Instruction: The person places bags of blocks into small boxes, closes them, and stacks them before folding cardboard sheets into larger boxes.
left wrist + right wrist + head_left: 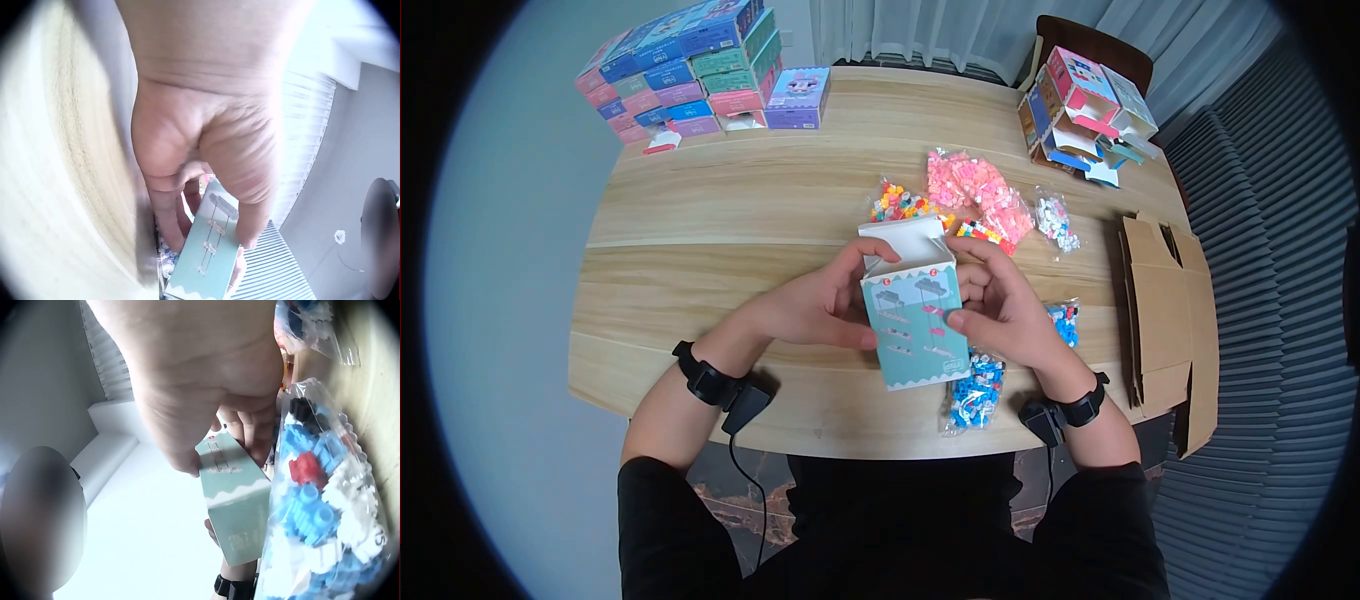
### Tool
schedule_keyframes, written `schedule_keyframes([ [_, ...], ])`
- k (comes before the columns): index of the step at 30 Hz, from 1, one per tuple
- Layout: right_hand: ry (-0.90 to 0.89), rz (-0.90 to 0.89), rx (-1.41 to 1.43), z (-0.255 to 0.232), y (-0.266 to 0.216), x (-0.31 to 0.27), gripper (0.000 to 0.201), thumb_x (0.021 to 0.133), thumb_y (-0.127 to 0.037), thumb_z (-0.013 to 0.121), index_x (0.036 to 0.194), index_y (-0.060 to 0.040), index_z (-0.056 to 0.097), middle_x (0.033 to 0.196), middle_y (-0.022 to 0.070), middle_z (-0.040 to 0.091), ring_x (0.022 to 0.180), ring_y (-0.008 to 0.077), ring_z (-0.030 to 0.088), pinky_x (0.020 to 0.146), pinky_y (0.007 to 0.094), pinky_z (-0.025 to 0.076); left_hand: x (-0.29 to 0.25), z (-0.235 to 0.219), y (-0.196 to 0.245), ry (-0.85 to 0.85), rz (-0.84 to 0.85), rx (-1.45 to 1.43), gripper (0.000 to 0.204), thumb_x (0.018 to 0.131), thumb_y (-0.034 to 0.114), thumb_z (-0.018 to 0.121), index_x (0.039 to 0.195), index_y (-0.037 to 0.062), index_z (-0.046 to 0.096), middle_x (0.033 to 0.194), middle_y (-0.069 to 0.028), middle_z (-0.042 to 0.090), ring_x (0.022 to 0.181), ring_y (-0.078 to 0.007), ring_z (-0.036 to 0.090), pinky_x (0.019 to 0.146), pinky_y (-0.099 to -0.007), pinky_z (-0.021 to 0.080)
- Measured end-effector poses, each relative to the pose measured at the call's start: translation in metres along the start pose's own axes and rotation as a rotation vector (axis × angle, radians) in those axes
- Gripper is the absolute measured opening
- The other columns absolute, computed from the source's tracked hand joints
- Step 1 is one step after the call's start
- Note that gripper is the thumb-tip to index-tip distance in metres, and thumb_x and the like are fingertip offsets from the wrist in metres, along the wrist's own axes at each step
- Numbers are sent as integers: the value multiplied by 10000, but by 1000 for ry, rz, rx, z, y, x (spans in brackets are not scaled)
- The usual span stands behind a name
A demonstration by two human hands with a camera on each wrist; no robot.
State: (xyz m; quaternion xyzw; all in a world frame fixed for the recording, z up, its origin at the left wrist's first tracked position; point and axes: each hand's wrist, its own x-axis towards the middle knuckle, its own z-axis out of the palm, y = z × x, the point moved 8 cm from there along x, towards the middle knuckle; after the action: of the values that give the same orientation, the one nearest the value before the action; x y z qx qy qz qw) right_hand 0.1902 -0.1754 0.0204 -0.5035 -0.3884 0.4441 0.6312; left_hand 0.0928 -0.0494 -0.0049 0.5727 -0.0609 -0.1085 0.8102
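Both hands hold a teal-and-white cardboard box (920,335) tilted over the table, its top flap raised and open. On its left side the left hand (825,300) grips it, thumb on the printed face and a finger at the open top. My right hand (1005,310) grips the opposite side, thumb across the front edge. Assembly drawings show on the printed face. In the right wrist view, a clear bag of blue, white and red bricks (319,500) lies close beside the box. The inside of the box is mostly hidden.
Bags of pink bricks (980,190), multicoloured bricks (900,203) and white bricks (1055,220) lie beyond the hands. Stacked boxes (685,80) stand at the far left, opened boxes (1085,115) at the far right. Flattened brown cardboard (1165,320) leans along the right edge.
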Motion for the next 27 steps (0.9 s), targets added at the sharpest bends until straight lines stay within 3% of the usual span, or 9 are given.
schedule_keyframes([
  [5,37,-41,50,-14,-2,3,694,859,113,592,1459,-70,295,1147,101,594,1060,152,600,898,276,483,0,-17,11,70,230,-95,615,887,-9,607,1389,147,288,1326,-101,425,1120,-194,559,878,-344,500],
  [8,113,-88,163,-25,-3,4,718,869,98,577,1484,-87,257,1212,129,578,1094,169,594,924,296,479,-3,-22,11,32,243,-160,508,936,94,571,1393,108,349,1309,-100,474,1112,-212,566,895,-361,490],
  [9,128,-108,152,-30,-4,4,742,872,65,573,1503,-112,223,1317,142,518,1155,189,566,941,310,474,-3,-22,9,37,214,-127,499,934,117,574,1387,97,366,1304,-106,486,1115,-216,566,890,-365,487],
  [12,189,-129,342,-40,-8,6,752,866,35,579,1505,-131,218,1390,134,447,1219,207,524,975,341,475,-2,-17,3,14,110,-47,479,931,155,578,1369,64,408,1290,-119,517,1118,-219,569,876,-373,486],
  [13,183,-138,353,-39,-14,5,741,867,-11,577,1503,-142,220,1437,128,393,1271,234,487,1027,392,461,-3,-15,-1,-19,64,-31,470,932,146,576,1363,51,415,1287,-119,522,1114,-216,571,872,-372,490],
  [17,191,-172,459,-45,-16,4,722,872,-46,565,1499,-147,222,1447,127,383,1301,264,466,1060,435,440,-4,0,-5,-109,-80,38,462,943,122,562,1368,29,406,1262,-113,542,1098,-205,579,854,-358,505],
  [20,200,-172,488,-49,-13,4,737,852,-83,593,1492,-126,230,1442,130,399,1311,286,459,1074,451,424,-2,-2,-10,-69,-86,127,433,978,133,520,1390,61,406,1282,-75,533,1098,-174,574,858,-320,514],
  [25,187,-164,571,-48,-16,3,781,817,-128,662,1476,-70,249,1393,139,469,1271,299,505,1077,450,427,-1,-20,-20,151,-225,-51,451,953,82,517,1389,68,406,1246,-61,538,1009,-163,610,772,-276,522],
  [27,142,-161,573,-48,-16,3,782,831,-109,623,1492,-119,207,1444,147,398,1332,303,431,1102,465,392,-1,-21,-21,197,-248,-39,458,945,68,514,1390,69,407,1219,-57,545,983,-161,618,743,-265,515],
])
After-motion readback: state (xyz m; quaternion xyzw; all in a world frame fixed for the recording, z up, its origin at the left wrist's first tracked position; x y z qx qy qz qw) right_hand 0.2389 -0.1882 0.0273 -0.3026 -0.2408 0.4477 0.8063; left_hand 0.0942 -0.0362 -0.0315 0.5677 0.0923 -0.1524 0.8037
